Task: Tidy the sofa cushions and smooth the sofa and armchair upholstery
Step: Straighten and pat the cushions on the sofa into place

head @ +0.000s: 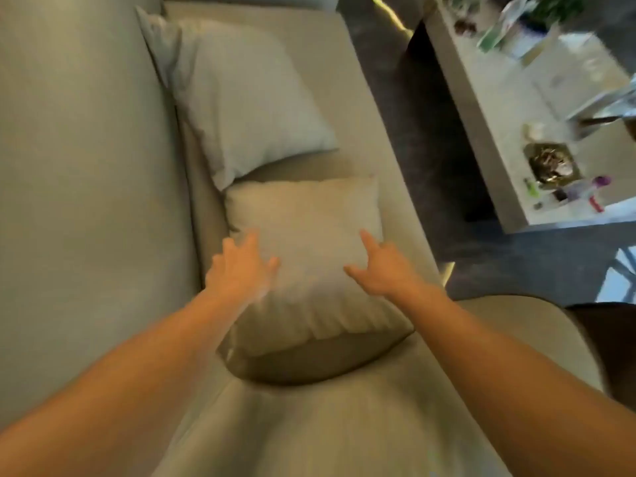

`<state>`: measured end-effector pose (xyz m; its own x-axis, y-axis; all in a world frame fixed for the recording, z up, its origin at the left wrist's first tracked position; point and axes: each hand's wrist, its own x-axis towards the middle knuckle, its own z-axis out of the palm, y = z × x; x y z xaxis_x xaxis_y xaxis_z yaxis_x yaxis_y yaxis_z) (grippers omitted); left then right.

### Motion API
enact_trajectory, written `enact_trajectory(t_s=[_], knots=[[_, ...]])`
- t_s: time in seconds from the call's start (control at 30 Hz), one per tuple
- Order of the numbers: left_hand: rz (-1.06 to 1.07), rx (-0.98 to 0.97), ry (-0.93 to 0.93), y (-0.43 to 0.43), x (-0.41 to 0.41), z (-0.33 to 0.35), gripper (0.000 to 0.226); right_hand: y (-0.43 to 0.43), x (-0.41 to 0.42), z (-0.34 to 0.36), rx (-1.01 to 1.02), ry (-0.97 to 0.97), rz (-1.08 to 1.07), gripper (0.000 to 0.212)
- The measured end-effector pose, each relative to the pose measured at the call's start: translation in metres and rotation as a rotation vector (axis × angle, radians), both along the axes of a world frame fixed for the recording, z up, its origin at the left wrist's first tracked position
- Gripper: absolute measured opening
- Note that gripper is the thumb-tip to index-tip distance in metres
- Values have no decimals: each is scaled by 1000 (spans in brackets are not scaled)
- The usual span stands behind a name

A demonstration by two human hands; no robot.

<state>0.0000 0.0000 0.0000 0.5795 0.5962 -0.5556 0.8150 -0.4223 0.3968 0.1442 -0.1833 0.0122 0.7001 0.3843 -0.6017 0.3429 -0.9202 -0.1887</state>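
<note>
A beige cushion [309, 270] lies flat on the seat of the grey-beige sofa [86, 166]. Over its left side hovers my left hand [241, 266], fingers spread, holding nothing. My right hand [382, 266] is over the cushion's right side, fingers apart, index finger stretched forward. Whether the palms touch the fabric is unclear from the blur. A paler grey-blue cushion [241, 94] leans against the sofa back farther along the seat, its near corner almost meeting the beige cushion.
A pale low coffee table [509, 132] stands right of the sofa across a strip of dark floor [423, 132], carrying a small tray, bottles and other clutter. A rounded sofa arm [516, 325] sits at the near right.
</note>
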Motion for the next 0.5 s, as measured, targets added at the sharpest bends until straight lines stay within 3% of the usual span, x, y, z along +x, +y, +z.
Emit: enact_trajectory(t_s=[0.13, 0.27, 0.37, 0.5], knots=[[285, 67, -84, -4, 29, -69, 77, 12, 28, -77, 159, -3, -262, 92], [369, 261, -167, -39, 36, -126, 78, -12, 27, -135, 352, 28, -397, 95], [439, 392, -229, -53, 41, -136, 77, -18, 28, -146, 391, 52, -393, 94], [449, 313, -277, -45, 45, -130, 77, -19, 46, -135, 420, 180, -437, 108]])
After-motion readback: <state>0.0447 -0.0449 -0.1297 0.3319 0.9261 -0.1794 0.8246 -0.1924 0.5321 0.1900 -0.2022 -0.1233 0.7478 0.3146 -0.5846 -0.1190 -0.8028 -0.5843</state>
